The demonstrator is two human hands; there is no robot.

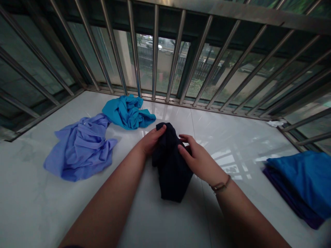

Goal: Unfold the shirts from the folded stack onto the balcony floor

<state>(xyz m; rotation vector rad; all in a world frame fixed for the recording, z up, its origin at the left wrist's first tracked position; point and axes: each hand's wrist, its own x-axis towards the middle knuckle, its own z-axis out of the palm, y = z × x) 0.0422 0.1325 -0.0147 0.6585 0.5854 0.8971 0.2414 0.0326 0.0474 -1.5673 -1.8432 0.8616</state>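
Note:
A crumpled navy cloth garment [172,168] lies bunched on the white tiled surface in front of me. My left hand [152,140] grips its upper left side, and my right hand [195,156] pinches its right side, with a beaded bracelet on that wrist. To the left lie a loose turquoise garment [128,112] and a rumpled periwinkle garment [81,148], out of reach of neither hand's fingers touching them. A folded stack of blue and purple cloth [301,184] sits at the right edge.
The white marble-look tile ledge [227,137] shines with reflections. Steel window bars [196,58] and glass panes run along its far and side edges. A small white scrap [276,123] lies in the far right corner.

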